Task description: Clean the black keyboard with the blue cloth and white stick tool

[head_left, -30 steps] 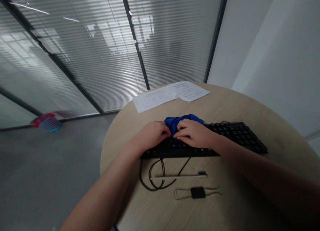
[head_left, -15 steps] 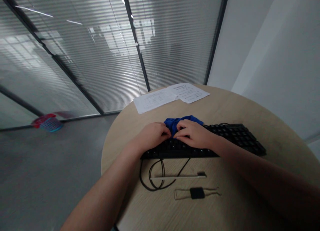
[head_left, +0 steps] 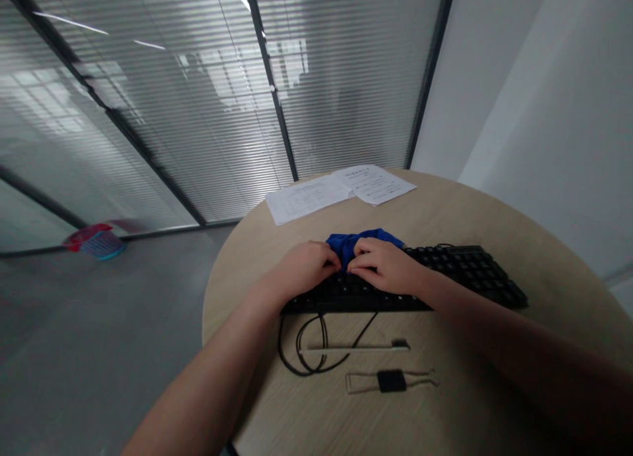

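Observation:
A bunched blue cloth [head_left: 345,248] lies over the middle of a black keyboard [head_left: 459,268] on the round table. My left hand [head_left: 309,265] pinches the cloth's near left part, fingertips down at the keys. From the other side, my right hand [head_left: 383,263] has its fingers closed on the cloth as well, thumb and forefinger close to the left fingertips. Part of the keyboard's left half is hidden under the hands and the cloth.
In front of the keyboard lie a coiled black cable [head_left: 297,370], a thin brush with a dark head [head_left: 356,348] and a black-bodied wire clip tool [head_left: 391,381]. Printed papers [head_left: 316,196] rest at the table's [head_left: 475,205] far edge. A red and blue basket [head_left: 101,244] stands on the floor.
Both hands stay on the cloth in nearly the same place. The whole view has shifted slightly; nothing else visibly moved.

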The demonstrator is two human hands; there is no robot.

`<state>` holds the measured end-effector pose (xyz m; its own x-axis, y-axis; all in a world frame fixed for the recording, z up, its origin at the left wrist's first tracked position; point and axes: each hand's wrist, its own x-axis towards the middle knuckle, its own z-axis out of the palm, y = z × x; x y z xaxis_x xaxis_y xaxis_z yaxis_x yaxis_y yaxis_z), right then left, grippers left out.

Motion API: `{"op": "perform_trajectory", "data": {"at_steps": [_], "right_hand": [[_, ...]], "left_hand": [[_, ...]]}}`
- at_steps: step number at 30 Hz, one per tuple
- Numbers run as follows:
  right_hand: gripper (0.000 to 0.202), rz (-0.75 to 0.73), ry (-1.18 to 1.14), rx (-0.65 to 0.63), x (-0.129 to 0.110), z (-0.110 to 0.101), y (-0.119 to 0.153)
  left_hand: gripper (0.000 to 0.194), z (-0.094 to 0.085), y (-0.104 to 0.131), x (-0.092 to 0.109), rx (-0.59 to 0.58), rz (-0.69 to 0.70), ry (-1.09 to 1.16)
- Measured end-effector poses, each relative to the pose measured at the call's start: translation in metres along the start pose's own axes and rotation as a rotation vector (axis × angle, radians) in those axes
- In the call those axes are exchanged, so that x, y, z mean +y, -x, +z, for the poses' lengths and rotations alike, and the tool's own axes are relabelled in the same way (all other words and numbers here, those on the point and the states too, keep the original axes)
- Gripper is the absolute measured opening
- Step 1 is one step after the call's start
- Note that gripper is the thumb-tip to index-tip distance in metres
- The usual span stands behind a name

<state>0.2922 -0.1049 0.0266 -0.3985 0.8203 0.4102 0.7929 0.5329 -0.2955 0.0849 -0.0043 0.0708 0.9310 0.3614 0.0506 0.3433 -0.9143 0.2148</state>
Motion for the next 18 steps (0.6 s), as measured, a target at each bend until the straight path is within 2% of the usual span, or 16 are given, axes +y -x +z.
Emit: {"op": "perform_trajectory", "data": {"at_steps": [4, 10, 18], "right_hand": [[0.026, 0.049, 0.017, -0.007, 0.000, 0.001, 0.001], [0.025, -0.010, -0.006, -0.038, 0.002, -0.001, -0.001], [0.026, 0.022, -0.013, 0.019, 0.005, 0.003, 0.002]], "left_hand": [[0.023, -0.005, 0.003, 0.002, -0.044, 0.004, -0.015], [0.020, -0.003, 0.002, -0.008, -0.049, 0.100, 0.052], [0.017, -0.004, 0.004, -0.008, -0.025, 0.032, 0.062]]}}
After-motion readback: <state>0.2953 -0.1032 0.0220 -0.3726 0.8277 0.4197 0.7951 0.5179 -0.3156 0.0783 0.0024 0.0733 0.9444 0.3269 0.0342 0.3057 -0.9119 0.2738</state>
